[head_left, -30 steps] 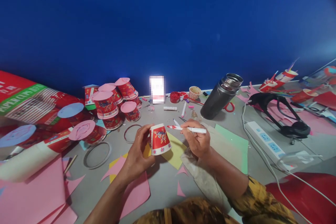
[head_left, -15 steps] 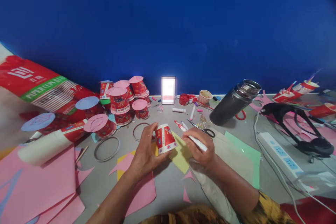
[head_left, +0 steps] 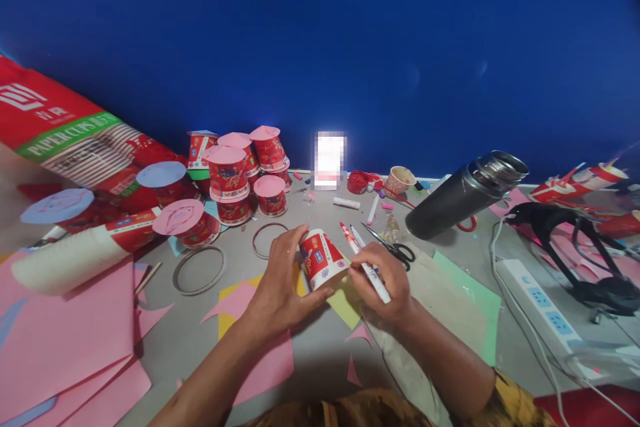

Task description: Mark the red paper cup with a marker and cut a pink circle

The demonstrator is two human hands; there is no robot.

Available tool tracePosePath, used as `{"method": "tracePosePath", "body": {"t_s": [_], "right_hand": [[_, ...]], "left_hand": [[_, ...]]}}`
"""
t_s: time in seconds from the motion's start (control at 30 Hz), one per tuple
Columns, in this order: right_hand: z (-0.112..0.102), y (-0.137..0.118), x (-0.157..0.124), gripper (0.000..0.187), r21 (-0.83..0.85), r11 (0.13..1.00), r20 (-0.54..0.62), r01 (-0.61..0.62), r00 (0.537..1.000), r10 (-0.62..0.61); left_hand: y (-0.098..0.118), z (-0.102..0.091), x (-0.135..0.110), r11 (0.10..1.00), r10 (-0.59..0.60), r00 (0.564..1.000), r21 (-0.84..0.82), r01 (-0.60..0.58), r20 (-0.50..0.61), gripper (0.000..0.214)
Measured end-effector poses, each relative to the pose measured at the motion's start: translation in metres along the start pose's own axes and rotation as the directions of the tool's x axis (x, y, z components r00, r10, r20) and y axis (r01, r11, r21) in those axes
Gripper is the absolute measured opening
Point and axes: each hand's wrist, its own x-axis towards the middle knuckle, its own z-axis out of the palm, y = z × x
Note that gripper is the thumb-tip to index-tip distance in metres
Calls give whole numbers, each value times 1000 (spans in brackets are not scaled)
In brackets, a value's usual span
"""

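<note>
My left hand (head_left: 281, 283) is wrapped round a red patterned paper cup (head_left: 321, 257), holding it upside down and tilted over a yellow paper sheet (head_left: 345, 293). My right hand (head_left: 386, 280) grips a white marker pen (head_left: 374, 275), its tip close to the cup's lower rim. Both hands meet at the cup, just above the grey table (head_left: 315, 347).
Upturned red cups with pink paper lids (head_left: 240, 170) are stacked at the back left beside a paper-cup package (head_left: 75, 140). Pink sheets (head_left: 65, 333) lie at left, scissors (head_left: 395, 250), a steel flask (head_left: 465, 193) and a power strip (head_left: 543, 303) at right.
The right hand has brought the marker down from level beside the cup to its rim. The left hand has tilted the cup. The view has shifted a little to the left.
</note>
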Motion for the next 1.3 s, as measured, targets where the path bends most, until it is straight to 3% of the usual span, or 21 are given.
{"method": "tracePosePath", "body": {"t_s": [0.13,0.23,0.3,0.47,0.57,0.7,1.03,1.3], "right_hand": [[3,4,-4,18,40,981,-138,-188,972,192],[6,6,-8,17,90,967,-116,-240,961,249],[6,5,-7,17,110,968,-90,-225,968,235],[-3,-4,5,17,96,990,-97,-98,989,108],[-7,-12,8,26,152,988,-47,6,999,1],[-6,-18,7,25,168,986,-8,18,1000,-17],[-4,-18,10,17,166,986,67,11,997,-22],[-10,-19,17,18,84,996,-45,-23,999,27]], "left_hand": [[2,2,0,972,-134,990,-187,140,45,97],[7,4,2,921,-206,974,-319,225,90,87],[9,2,3,917,-226,972,-323,235,66,82],[6,-5,8,989,-137,984,-75,129,-115,77],[3,-7,9,999,-44,993,17,46,-114,78],[3,-2,9,993,43,993,115,-30,-110,79],[4,1,8,989,97,992,119,-87,-80,81],[6,-2,10,993,71,996,95,-66,-51,76]]}}
